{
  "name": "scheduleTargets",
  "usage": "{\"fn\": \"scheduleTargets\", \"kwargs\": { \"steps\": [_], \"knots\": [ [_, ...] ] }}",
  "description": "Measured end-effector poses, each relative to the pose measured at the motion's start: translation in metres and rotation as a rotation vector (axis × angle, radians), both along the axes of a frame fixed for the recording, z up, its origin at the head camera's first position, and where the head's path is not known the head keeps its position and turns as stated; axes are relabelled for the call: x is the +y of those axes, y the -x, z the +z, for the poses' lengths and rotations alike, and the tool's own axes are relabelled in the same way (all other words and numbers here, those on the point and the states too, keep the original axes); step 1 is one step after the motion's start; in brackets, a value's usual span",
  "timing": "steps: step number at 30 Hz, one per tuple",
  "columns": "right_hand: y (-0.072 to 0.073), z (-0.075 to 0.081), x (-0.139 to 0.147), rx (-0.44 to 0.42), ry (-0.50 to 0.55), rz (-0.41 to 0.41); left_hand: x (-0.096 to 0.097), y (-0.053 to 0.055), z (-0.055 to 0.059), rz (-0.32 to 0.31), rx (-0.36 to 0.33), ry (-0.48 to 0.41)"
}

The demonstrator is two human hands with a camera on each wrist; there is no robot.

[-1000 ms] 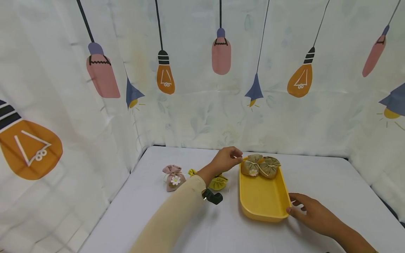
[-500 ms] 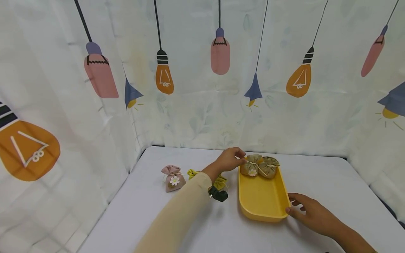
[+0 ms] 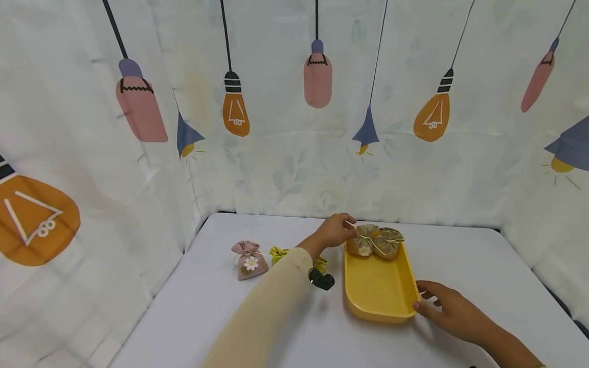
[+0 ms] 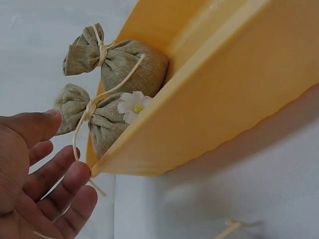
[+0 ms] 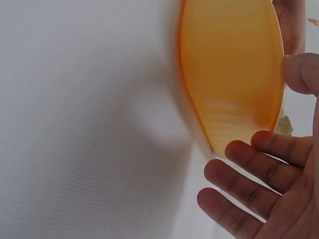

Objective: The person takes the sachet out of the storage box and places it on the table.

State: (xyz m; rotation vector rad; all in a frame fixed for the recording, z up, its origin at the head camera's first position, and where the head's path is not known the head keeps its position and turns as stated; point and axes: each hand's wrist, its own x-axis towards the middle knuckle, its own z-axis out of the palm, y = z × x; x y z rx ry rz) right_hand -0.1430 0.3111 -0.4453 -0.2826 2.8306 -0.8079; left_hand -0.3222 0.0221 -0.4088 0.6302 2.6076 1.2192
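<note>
Had khaki pouches (image 3: 387,247) in tray (image 3: 379,291), seemingly lacked pink pouch (image 3: 249,258), lime cloth (image 3: 278,253); held left hand (image 3: 335,232), right hand (image 3: 447,307) loose-fingered beside tray

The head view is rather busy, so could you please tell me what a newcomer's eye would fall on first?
Most likely the yellow tray, right of centre on the white table, with two pouches at its far end. Next, perhaps, the big orange bulb printed on the backdrop at the left edge, then the pink pouch with a white flower, left of the tray.
</note>
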Motion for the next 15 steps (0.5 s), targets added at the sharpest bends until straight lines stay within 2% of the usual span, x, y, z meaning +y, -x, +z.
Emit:
{"fn": "scheduleTargets", "kwargs": {
  "steps": [9,15],
  "knots": [
    [0.0,-0.001,0.001,0.013,-0.019,0.008,0.01,0.004,0.001,-0.008,0.014,0.046],
    [0.001,-0.001,0.001,0.007,-0.022,0.006,0.013,0.005,-0.004,-0.007,0.03,0.041]
  ]
}}
